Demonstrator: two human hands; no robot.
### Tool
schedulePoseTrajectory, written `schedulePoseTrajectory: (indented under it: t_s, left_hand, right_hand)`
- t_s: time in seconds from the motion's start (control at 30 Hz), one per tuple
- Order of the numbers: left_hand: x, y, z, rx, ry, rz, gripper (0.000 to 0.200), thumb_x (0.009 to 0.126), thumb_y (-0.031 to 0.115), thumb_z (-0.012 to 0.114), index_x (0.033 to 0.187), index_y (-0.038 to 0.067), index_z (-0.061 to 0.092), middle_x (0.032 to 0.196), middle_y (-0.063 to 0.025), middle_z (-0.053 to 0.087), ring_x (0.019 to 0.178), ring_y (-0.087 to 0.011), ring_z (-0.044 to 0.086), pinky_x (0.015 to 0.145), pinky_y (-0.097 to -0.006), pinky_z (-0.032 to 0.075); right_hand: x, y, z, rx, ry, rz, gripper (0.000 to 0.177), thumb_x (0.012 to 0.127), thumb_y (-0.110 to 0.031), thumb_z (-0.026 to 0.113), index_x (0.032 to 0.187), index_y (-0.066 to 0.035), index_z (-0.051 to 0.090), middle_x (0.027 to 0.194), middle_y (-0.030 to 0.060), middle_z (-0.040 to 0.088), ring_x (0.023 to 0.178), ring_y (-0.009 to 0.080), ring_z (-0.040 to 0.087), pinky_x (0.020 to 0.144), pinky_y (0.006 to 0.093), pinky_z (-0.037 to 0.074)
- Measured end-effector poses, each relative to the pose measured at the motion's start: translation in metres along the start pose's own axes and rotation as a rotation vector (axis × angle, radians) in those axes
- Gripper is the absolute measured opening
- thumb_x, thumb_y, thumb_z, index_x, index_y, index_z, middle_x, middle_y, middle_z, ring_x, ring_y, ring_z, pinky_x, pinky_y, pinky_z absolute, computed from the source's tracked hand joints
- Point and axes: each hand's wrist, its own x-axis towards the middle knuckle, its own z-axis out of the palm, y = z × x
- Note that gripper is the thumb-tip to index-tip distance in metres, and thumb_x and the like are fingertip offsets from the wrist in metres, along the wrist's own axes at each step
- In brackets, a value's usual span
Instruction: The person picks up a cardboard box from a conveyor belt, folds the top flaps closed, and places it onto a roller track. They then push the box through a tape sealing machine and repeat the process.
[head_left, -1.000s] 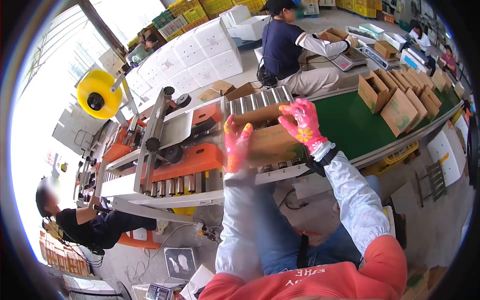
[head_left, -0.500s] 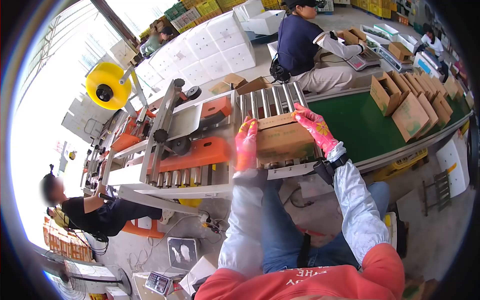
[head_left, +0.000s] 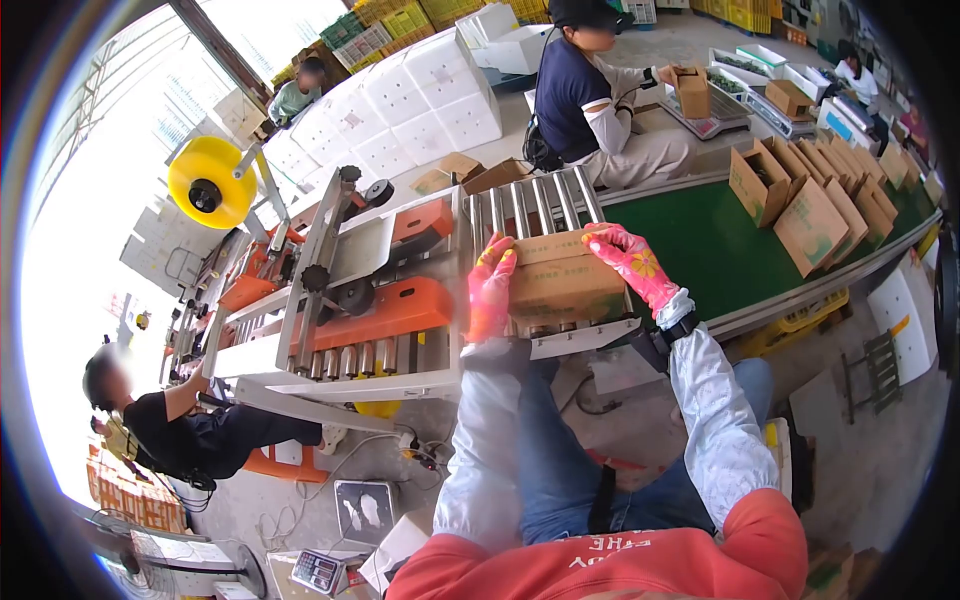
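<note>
A brown cardboard box [head_left: 565, 288] rests on the metal rollers [head_left: 535, 205] in front of me, between my hands. My left hand [head_left: 491, 288], in a pink flowered glove, grips the box's upper left edge, fingers pressed together. At the upper right corner, my right hand [head_left: 635, 266] in a matching glove pinches the top flap. The top looks folded over. Left of the rollers stands the taping machine, with orange side guides [head_left: 385, 314] and a yellow tape roll [head_left: 212, 176].
On the green belt [head_left: 690, 232] to the right stand several open cardboard boxes [head_left: 812, 228]. A co-worker [head_left: 575, 100] beyond the rollers holds a small box [head_left: 692, 92] over a scale. Another person [head_left: 190, 425] sits at lower left. White foam boxes [head_left: 400, 100] are stacked behind.
The view has shifted slightly. Both my hands keep their hold on the box, and its top flap lies a little flatter. The co-worker beyond the rollers has lifted their head and now holds a box upright.
</note>
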Motion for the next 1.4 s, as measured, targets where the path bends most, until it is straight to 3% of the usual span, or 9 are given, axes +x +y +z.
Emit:
schedulePoseTrajectory:
  t_s: [0.27, 0.33, 0.4, 0.67, 0.77, 0.87, 1.0, 1.23, 1.4]
  left_hand:
    - [-0.002, 0.001, 0.008, 0.193, 0.048, 0.045, 0.035, 0.091, 0.016, 0.060, 0.122, 0.001, 0.059, 0.128, -0.0160, 0.056, 0.123, -0.0232, 0.049, 0.103, -0.0307, 0.035]
    - [-0.011, 0.006, 0.025, 1.370, 0.228, 0.568, 0.045, 0.086, 0.023, 0.065, 0.125, 0.003, 0.056, 0.127, -0.0205, 0.055, 0.122, -0.0312, 0.050, 0.104, -0.0402, 0.035]
    - [-0.032, 0.003, 0.071, 1.162, 0.073, 0.740, 0.065, 0.076, 0.029, 0.072, 0.130, 0.002, 0.049, 0.130, -0.0219, 0.050, 0.123, -0.0381, 0.046, 0.107, -0.0472, 0.031]
    - [-0.028, -0.017, 0.107, 1.273, -0.049, 0.659, 0.092, 0.060, 0.035, 0.078, 0.135, -0.001, 0.040, 0.136, -0.0173, 0.044, 0.127, -0.0372, 0.040, 0.109, -0.0492, 0.026]
    - [0.014, -0.024, 0.070, 1.390, -0.038, 0.610, 0.090, 0.061, 0.038, 0.079, 0.135, 0.002, 0.041, 0.137, -0.0148, 0.044, 0.129, -0.0343, 0.038, 0.110, -0.0473, 0.024]
    - [0.050, -0.020, 0.028, 1.527, 0.026, 0.510, 0.092, 0.060, 0.044, 0.079, 0.134, 0.005, 0.042, 0.138, -0.0130, 0.044, 0.130, -0.0312, 0.038, 0.111, -0.0459, 0.024]
    - [0.079, -0.023, -0.042, 1.659, 0.125, 0.464, 0.091, 0.060, 0.045, 0.080, 0.134, 0.006, 0.044, 0.137, -0.0129, 0.046, 0.130, -0.0307, 0.039, 0.110, -0.0460, 0.025]
    - [0.077, -0.009, -0.067, 2.183, 0.305, 0.269, 0.072, 0.069, 0.035, 0.074, 0.129, 0.004, 0.049, 0.133, -0.0139, 0.051, 0.127, -0.0309, 0.044, 0.105, -0.0457, 0.031]
    - [-0.012, -0.082, 0.016, 1.112, -0.085, 0.524, 0.054, 0.087, 0.030, 0.061, 0.131, 0.002, 0.048, 0.127, -0.0200, 0.055, 0.122, -0.0328, 0.050, 0.101, -0.0412, 0.040]
  right_hand:
    - [0.002, 0.005, 0.000, 0.065, 0.034, -0.009, 0.020, 0.088, -0.017, 0.068, 0.102, -0.003, 0.067, 0.119, 0.0062, 0.059, 0.098, 0.0082, 0.056, 0.086, 0.0240, 0.045]
    - [0.004, 0.012, 0.000, 0.029, 0.041, -0.031, 0.019, 0.089, -0.015, 0.066, 0.103, -0.003, 0.066, 0.118, 0.0059, 0.060, 0.098, 0.0083, 0.056, 0.086, 0.0241, 0.045]
    - [0.007, 0.013, -0.002, -0.013, 0.039, -0.058, 0.019, 0.089, -0.013, 0.065, 0.105, -0.003, 0.066, 0.116, 0.0057, 0.060, 0.097, 0.0085, 0.057, 0.087, 0.0241, 0.046]
    - [0.012, 0.028, 0.007, -0.064, 0.127, -0.138, 0.029, 0.096, -0.014, 0.052, 0.122, -0.001, 0.056, 0.120, 0.0082, 0.059, 0.110, 0.0162, 0.056, 0.095, 0.0283, 0.044]
    - [0.008, 0.037, 0.024, -0.443, 0.254, -0.377, 0.035, 0.096, -0.015, 0.051, 0.128, -0.002, 0.052, 0.128, 0.0165, 0.055, 0.117, 0.0318, 0.053, 0.098, 0.0322, 0.042]
    - [-0.013, 0.080, 0.025, -1.169, -0.076, -0.312, 0.038, 0.090, -0.030, 0.055, 0.120, -0.007, 0.059, 0.133, 0.0127, 0.052, 0.115, 0.0312, 0.055, 0.107, 0.0434, 0.032]
    - [-0.031, 0.093, 0.037, -1.456, -0.045, -0.365, 0.035, 0.088, -0.032, 0.054, 0.112, -0.008, 0.063, 0.133, 0.0079, 0.053, 0.110, 0.0319, 0.057, 0.109, 0.0474, 0.028]
    - [-0.032, 0.090, 0.042, -1.242, -0.046, -0.325, 0.027, 0.086, -0.027, 0.056, 0.103, -0.009, 0.065, 0.133, 0.0048, 0.053, 0.105, 0.0360, 0.057, 0.107, 0.0436, 0.033]
    - [-0.032, 0.079, 0.042, -1.180, 0.035, -0.265, 0.033, 0.087, -0.022, 0.058, 0.116, -0.007, 0.062, 0.138, 0.0066, 0.048, 0.118, 0.0345, 0.052, 0.104, 0.0416, 0.037]
